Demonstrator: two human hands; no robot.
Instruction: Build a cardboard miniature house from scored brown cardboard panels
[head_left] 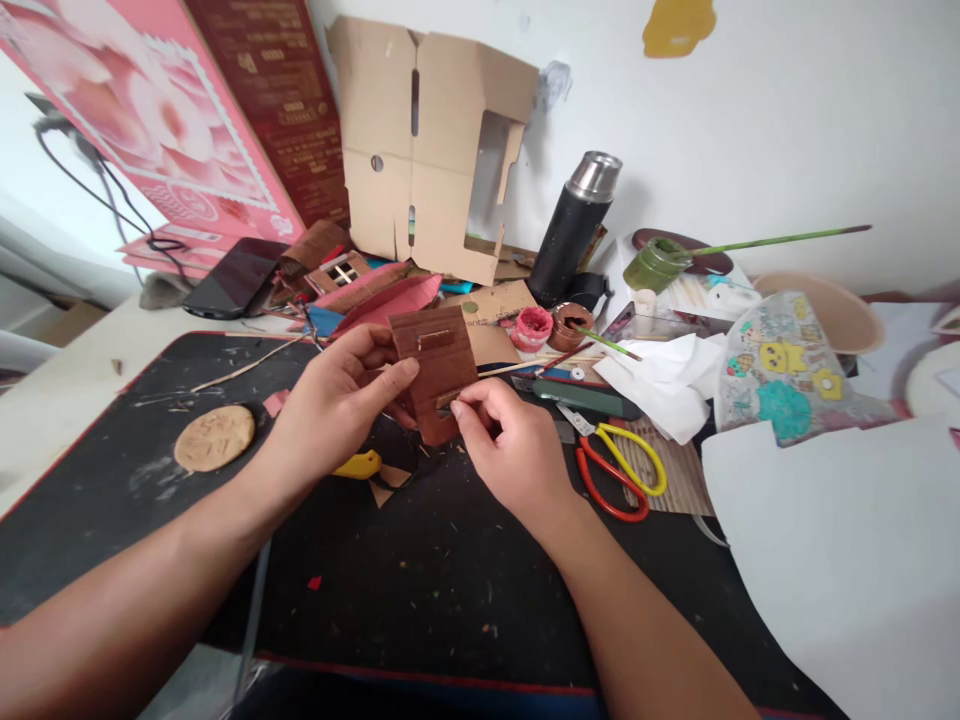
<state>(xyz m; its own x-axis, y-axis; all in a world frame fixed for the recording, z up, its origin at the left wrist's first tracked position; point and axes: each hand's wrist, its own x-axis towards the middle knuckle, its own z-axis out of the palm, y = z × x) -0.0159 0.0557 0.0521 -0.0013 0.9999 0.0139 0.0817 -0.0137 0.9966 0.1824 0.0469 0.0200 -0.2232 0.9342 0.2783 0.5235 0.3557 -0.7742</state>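
My left hand (pixel 349 395) holds up a brown-painted cardboard piece (pixel 439 360), gripped at its left edge between thumb and fingers. A narrow slit with a pale torn edge runs across the upper part of the piece. Near its lower right edge, my right hand (pixel 510 430) is closed in a pinch on a small cardboard strip (pixel 445 400). Whether that strip is still joined to the piece cannot be made out. Under the left wrist lies a yellow-handled tool (pixel 358 465), partly hidden. To the right of my right hand are scissors (pixel 611 465) with one red and one yellow handle.
A black mat (pixel 420 590) with scraps covers the desk. Paint jars, pink (pixel 531 328), brown (pixel 572 325) and green (pixel 656 265), stand behind, near a black thermos (pixel 574 230). A round tan disc (pixel 214 438) lies left; white paper (pixel 840 540) is right. Cut cardboard (pixel 442 150) leans against the wall.
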